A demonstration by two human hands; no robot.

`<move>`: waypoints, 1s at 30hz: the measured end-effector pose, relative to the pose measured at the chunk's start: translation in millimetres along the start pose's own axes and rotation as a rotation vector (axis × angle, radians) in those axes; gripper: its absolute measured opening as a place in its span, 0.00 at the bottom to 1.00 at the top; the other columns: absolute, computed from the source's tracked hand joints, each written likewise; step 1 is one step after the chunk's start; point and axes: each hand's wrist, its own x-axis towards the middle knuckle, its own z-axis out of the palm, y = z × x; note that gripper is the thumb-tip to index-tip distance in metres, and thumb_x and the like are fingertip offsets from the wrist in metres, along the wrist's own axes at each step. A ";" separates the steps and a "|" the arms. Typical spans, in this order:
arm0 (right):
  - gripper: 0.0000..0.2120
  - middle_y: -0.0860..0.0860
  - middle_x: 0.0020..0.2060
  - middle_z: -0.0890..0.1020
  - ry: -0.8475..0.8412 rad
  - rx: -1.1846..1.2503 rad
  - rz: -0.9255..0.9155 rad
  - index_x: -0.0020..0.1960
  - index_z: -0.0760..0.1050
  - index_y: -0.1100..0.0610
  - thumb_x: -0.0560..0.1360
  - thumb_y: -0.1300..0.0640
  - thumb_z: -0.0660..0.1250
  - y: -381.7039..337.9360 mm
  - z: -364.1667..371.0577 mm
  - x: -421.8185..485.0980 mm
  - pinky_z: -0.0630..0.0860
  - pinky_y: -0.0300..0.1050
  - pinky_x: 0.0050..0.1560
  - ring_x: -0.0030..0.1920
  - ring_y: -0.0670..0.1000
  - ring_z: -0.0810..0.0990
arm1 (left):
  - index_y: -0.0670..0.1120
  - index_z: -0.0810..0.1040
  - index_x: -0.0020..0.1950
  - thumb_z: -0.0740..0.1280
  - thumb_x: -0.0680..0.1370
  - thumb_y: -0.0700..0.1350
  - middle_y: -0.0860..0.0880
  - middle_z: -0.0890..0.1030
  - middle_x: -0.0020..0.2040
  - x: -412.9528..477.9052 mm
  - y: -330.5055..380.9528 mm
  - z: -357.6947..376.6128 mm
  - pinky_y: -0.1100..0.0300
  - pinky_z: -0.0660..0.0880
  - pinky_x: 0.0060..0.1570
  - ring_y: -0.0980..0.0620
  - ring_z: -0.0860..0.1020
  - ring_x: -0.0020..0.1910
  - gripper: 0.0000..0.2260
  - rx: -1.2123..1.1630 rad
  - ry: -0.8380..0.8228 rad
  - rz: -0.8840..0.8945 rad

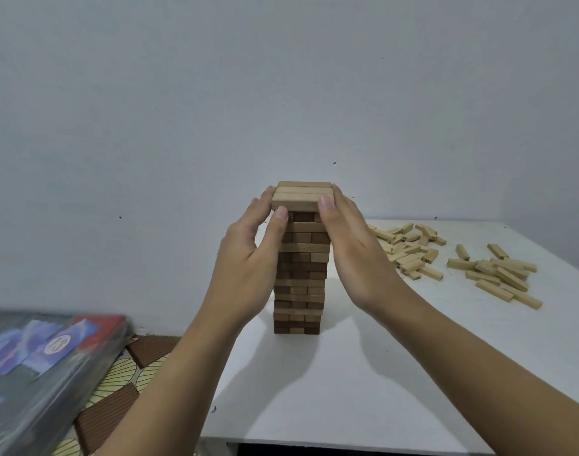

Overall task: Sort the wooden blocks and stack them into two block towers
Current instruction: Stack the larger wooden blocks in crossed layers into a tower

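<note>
A tall tower of light and dark wooden blocks stands upright on the white table, near its left edge. Its top layer is made of light blocks lying side by side. My left hand holds the left end of that top layer, thumb at the front and fingers behind. On the right end sits my right hand, gripping it the same way. Two loose heaps of light blocks lie on the table to the right.
A white wall rises just behind the tower. At lower left, off the table, a plastic-wrapped box rests over a patterned mat. The table's front edge runs along the bottom.
</note>
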 end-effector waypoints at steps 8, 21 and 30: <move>0.09 0.23 0.57 0.67 0.007 0.002 0.008 0.60 0.67 0.31 0.86 0.42 0.50 1.1 -2.5 1.4 0.60 0.15 0.51 0.56 0.17 0.64 | 0.60 0.75 0.72 0.57 0.82 0.61 0.61 0.76 0.71 2.0 -1.9 0.1 0.42 0.60 0.76 0.54 0.66 0.78 0.21 0.018 -0.025 0.007; 0.21 0.26 0.66 0.65 0.036 0.030 0.020 0.78 0.61 0.40 0.86 0.41 0.50 4.0 -3.9 1.2 0.56 0.20 0.61 0.62 0.20 0.61 | 0.54 0.77 0.71 0.60 0.86 0.51 0.64 0.76 0.69 3.8 10.1 1.7 0.67 0.65 0.71 0.69 0.68 0.71 0.15 -0.042 0.014 -0.025; 0.19 0.26 0.65 0.66 0.044 0.034 0.036 0.76 0.62 0.39 0.86 0.41 0.50 -1.0 -2.6 -0.4 0.57 0.28 0.66 0.65 0.25 0.63 | 0.58 0.77 0.70 0.60 0.83 0.57 0.67 0.75 0.70 3.3 9.4 -1.0 0.59 0.60 0.76 0.68 0.64 0.75 0.17 -0.013 0.003 -0.020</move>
